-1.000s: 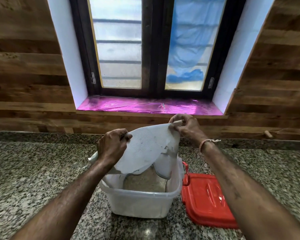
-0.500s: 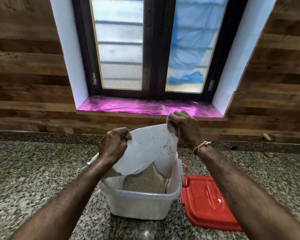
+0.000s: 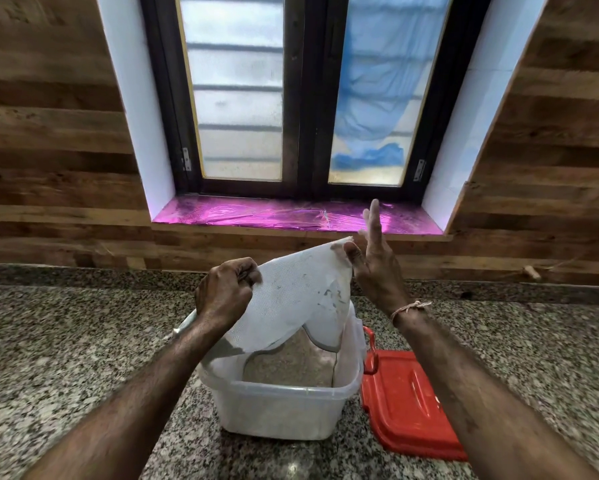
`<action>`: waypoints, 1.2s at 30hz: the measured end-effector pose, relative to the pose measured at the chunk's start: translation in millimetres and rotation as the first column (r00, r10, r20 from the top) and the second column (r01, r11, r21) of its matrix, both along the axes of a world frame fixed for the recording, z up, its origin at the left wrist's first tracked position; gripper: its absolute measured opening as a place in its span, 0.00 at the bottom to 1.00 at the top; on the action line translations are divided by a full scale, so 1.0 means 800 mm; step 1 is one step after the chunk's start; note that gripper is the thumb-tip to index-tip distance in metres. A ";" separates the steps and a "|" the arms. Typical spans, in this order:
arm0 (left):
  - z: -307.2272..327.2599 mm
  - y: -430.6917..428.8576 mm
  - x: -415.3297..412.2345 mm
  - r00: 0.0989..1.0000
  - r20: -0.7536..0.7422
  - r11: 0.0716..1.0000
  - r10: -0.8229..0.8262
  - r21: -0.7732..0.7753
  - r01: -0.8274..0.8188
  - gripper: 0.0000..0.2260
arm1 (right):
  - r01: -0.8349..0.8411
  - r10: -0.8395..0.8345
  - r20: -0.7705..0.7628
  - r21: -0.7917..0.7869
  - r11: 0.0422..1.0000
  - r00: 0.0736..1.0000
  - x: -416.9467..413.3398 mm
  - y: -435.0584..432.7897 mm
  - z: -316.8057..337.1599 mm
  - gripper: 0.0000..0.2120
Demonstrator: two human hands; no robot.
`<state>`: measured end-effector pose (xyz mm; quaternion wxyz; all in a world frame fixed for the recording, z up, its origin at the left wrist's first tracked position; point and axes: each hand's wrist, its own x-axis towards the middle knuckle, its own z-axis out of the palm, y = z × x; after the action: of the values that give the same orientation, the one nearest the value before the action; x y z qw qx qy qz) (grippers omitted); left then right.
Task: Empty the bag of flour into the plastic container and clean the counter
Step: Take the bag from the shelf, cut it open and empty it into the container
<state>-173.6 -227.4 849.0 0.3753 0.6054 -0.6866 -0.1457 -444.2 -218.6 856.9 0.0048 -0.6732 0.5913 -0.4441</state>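
Because its mouth hangs inside the translucent rectangular plastic container [image 3: 280,407], the white woven flour bag [image 3: 291,306], held upended, would drop any remnant onto the pale flour [image 3: 291,367] within. The left hand [image 3: 227,289] grips the bag's left corner; the right hand [image 3: 374,261], fingers straight, stands beside its raised right corner, perhaps to pat it. Container and flat red plastic lid [image 3: 405,403] sit side by side on the speckled granite counter [image 3: 66,341], forward of its back edge

Left hand [image 3: 227,289] clenched, right hand [image 3: 374,261] flat
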 end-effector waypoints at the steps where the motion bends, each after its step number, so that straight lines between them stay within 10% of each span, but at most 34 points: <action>1: 0.000 0.000 0.000 1.000 0.000 1.000 0.000 -0.001 0.000 0.06 | 0.005 -0.006 -0.054 -0.002 1.000 0.999 -0.001 -0.001 0.002 0.36; 4: -0.001 0.000 0.001 1.000 0.004 1.000 -0.007 0.000 0.007 0.06 | 0.004 0.020 -0.268 0.089 0.996 0.963 -0.011 -0.001 0.008 0.38; 18: -0.003 0.004 -0.001 0.999 0.009 0.999 -0.031 0.018 0.031 0.04 | 0.081 -0.044 -0.205 0.174 0.981 0.978 -0.008 -0.010 0.000 0.37; 29: 0.014 0.022 -0.013 0.989 0.146 0.991 -0.028 -0.124 0.046 0.01 | -0.105 0.128 -0.411 0.077 0.991 0.903 0.073 -0.014 0.010 0.08; 33: 0.005 0.036 0.021 0.959 0.263 0.963 0.107 -0.266 -0.034 0.28 | 0.001 0.023 -0.285 0.085 0.996 0.958 0.074 -0.028 0.011 0.06; 36: -0.003 0.054 0.044 0.962 0.266 0.987 0.066 -0.156 -0.025 0.27 | 0.012 0.021 -0.225 0.147 0.989 0.974 0.075 -0.035 0.010 0.04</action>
<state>-138.4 -184.3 846.6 0.3265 0.6049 -0.7263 -0.0005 -383.8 -246.7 865.2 -0.0116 -0.7183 0.6178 -0.3198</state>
